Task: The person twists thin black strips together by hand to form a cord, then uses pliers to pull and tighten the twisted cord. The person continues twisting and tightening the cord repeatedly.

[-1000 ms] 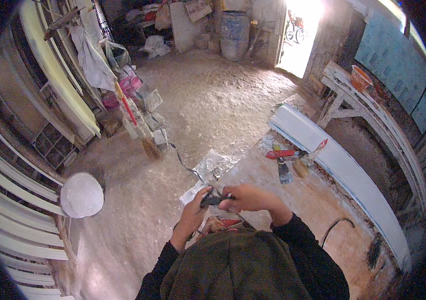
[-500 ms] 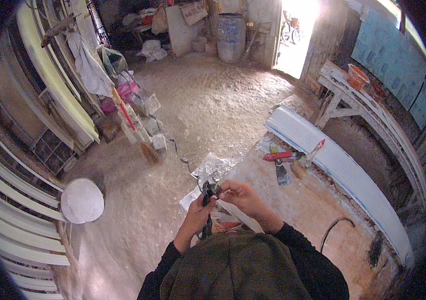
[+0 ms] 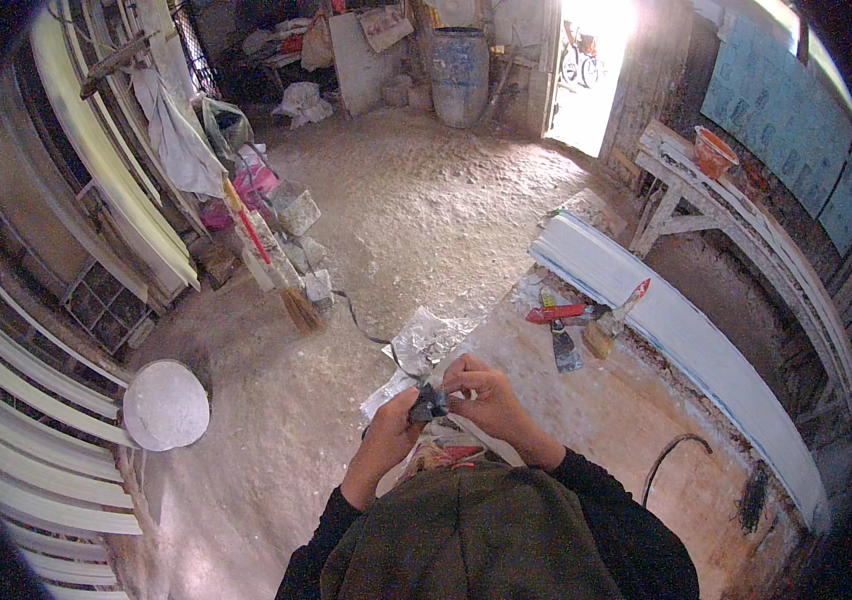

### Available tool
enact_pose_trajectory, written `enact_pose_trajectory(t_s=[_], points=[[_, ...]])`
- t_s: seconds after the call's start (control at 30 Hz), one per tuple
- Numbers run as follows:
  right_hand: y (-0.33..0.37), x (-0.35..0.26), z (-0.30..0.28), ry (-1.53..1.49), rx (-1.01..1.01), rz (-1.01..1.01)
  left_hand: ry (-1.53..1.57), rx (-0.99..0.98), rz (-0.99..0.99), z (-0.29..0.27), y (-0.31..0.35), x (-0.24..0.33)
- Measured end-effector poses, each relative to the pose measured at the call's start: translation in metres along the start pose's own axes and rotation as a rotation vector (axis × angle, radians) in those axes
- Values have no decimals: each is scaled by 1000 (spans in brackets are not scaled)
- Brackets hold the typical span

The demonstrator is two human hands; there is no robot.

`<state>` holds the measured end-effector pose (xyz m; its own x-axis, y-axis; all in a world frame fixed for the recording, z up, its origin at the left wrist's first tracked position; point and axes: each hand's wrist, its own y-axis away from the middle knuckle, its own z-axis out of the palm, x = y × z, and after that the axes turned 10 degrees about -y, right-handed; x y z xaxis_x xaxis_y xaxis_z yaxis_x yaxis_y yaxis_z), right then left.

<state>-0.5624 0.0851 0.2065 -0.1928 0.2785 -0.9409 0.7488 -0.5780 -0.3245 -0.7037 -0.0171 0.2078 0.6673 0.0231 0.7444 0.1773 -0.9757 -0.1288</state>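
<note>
My left hand [image 3: 392, 430] is closed around a small black object [image 3: 430, 403] whose kind I cannot make out. The fingers of my right hand [image 3: 491, 400] are bent and pinched at its right side. From the black object a thin dark cord or strip [image 3: 366, 332] curves away over the floor toward some blocks at the left. A crumpled silvery sheet [image 3: 426, 335] lies just beyond my hands. Whitish and red material [image 3: 458, 453] shows below them, partly hidden by my dark clothing.
On the brownish board [image 3: 636, 400] to the right lie a red-handled brush [image 3: 611, 330], a scraper [image 3: 565, 350] and a long white moulding [image 3: 676, 340]. A broom [image 3: 301, 308] leans by blocks at left, near a round white lid [image 3: 167, 405]. A blue barrel [image 3: 460, 80] stands far off.
The black object has tipped over between my hands and no longer hangs down beside my left wrist. The cord has shifted and bows more loosely. Both hands stay close together.
</note>
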Motion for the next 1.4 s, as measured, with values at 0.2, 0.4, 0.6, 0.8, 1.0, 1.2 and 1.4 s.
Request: enact_pose_trajectory(t_s=[0.2, 0.4, 0.6, 0.8, 1.0, 1.2, 1.4], points=[[-5, 14, 13, -319, -207, -104, 140, 127, 322, -2, -3, 9], [-9, 24, 35, -190, -341, 21, 751, 12, 271, 9, 3, -10], [-10, 21, 42, -110, -440, 270, 1118, 356, 108, -28, -7, 15], [-14, 7, 35, 172, -498, 368, 1440, 498, 164, -59, -11, -9], [-14, 3, 30, 202, -532, 367, 1607, 495, 201, -66, -11, -42], [-13, 22, 25, 401, -513, 341, 1358, 648, -217, -49, -5, -48], [-28, 16, 12, 707, -485, 411, 1077, -71, -296, 0, 41, -99]])
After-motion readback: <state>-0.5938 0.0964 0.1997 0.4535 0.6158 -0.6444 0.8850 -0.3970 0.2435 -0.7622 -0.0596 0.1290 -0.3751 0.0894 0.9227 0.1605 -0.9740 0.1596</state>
